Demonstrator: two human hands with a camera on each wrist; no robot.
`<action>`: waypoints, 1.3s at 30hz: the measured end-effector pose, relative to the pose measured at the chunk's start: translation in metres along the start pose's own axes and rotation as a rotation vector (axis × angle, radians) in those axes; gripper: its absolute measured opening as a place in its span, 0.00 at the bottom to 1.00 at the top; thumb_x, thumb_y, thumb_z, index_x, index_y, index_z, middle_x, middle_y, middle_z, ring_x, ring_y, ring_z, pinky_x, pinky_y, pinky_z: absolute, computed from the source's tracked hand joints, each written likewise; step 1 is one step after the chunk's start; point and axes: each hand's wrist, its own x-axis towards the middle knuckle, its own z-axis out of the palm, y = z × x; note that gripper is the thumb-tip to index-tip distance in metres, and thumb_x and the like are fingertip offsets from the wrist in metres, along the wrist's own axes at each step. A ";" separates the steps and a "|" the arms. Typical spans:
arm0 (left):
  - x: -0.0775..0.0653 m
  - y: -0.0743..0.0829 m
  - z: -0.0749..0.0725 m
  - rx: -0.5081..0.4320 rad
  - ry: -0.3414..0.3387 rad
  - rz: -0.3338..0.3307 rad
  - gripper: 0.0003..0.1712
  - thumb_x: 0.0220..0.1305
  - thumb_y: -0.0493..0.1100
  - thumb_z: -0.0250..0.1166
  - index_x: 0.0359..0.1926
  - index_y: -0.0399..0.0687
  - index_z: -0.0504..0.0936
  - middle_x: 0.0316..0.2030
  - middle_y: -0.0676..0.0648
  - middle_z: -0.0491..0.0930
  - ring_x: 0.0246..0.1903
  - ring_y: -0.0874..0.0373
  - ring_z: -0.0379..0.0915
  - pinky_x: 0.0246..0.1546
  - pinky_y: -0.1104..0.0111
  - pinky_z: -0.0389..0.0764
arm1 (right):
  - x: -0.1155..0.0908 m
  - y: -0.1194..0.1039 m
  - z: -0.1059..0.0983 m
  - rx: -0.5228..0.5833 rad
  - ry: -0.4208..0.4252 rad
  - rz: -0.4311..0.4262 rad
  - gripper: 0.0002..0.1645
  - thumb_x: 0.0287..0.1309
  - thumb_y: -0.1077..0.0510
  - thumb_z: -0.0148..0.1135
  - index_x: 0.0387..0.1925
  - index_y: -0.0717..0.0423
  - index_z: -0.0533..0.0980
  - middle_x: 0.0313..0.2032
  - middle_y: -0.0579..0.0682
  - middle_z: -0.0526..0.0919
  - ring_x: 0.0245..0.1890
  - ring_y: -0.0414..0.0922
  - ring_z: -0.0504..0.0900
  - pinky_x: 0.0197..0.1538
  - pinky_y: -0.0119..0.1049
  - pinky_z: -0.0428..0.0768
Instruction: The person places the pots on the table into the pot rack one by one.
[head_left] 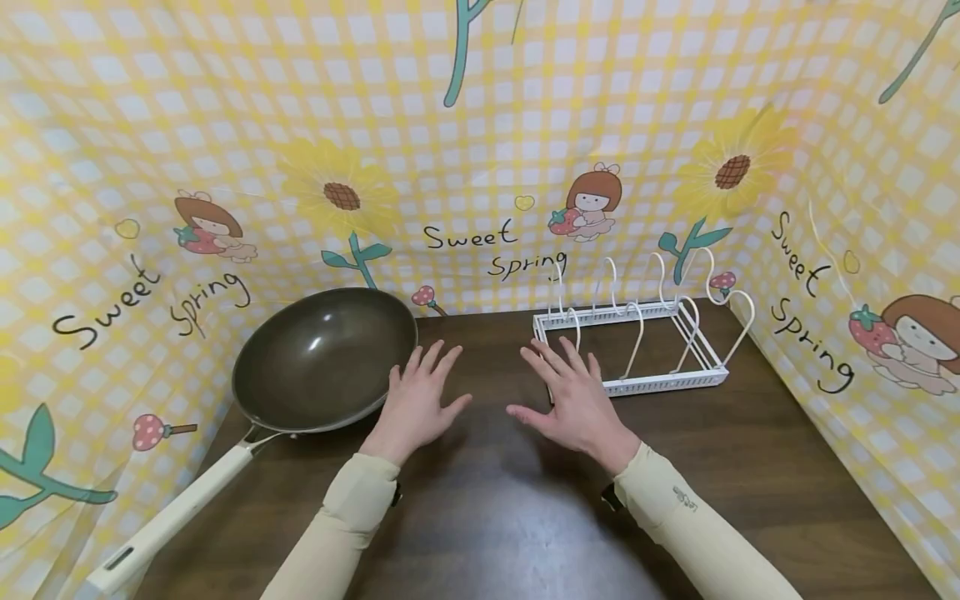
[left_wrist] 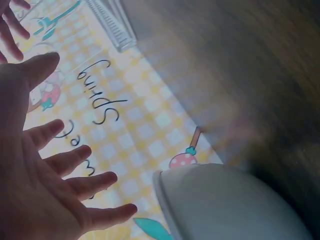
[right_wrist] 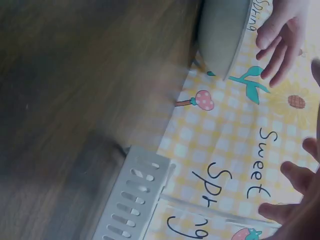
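Note:
Both hands are held out over the table with fingers spread and nothing in them. My left hand (head_left: 415,402) is beside the right edge of a dark-coated frying pan (head_left: 322,358), overlapping its rim in the head view. The pan's light outer wall (left_wrist: 230,205) shows in the left wrist view. Its pale handle (head_left: 176,508) points toward the near left. My right hand (head_left: 577,408) is by the near left corner of a white wire rack (head_left: 660,385), which has several upright curved loops. In the right wrist view the rack's slotted side (right_wrist: 132,200) lies below the fingers.
A dark brown wooden table (head_left: 487,533) bears the pan on the left and the rack on the right. Yellow checked cloth (head_left: 480,167) with printed flowers, figures and lettering rises behind the table and along both sides.

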 end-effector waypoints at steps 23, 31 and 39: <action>-0.056 -0.018 -0.032 -0.171 0.279 -0.095 0.42 0.65 0.62 0.67 0.73 0.47 0.67 0.70 0.37 0.67 0.66 0.35 0.65 0.61 0.40 0.70 | -0.009 -0.042 0.003 0.338 0.236 -0.028 0.58 0.47 0.39 0.80 0.71 0.62 0.63 0.67 0.58 0.72 0.67 0.55 0.72 0.67 0.54 0.71; -0.079 -0.031 -0.039 -0.161 0.326 -0.174 0.40 0.65 0.57 0.69 0.71 0.45 0.68 0.69 0.36 0.67 0.65 0.33 0.65 0.58 0.37 0.71 | -0.012 -0.054 0.003 0.443 0.126 0.108 0.61 0.47 0.37 0.79 0.74 0.57 0.59 0.71 0.56 0.68 0.70 0.53 0.69 0.67 0.53 0.71; -0.103 -0.041 -0.039 -0.128 0.365 -0.214 0.39 0.63 0.53 0.71 0.69 0.41 0.70 0.66 0.32 0.70 0.61 0.29 0.68 0.54 0.34 0.71 | -0.011 -0.063 0.008 0.476 0.102 0.143 0.62 0.46 0.36 0.79 0.75 0.55 0.59 0.72 0.54 0.67 0.69 0.53 0.70 0.66 0.52 0.73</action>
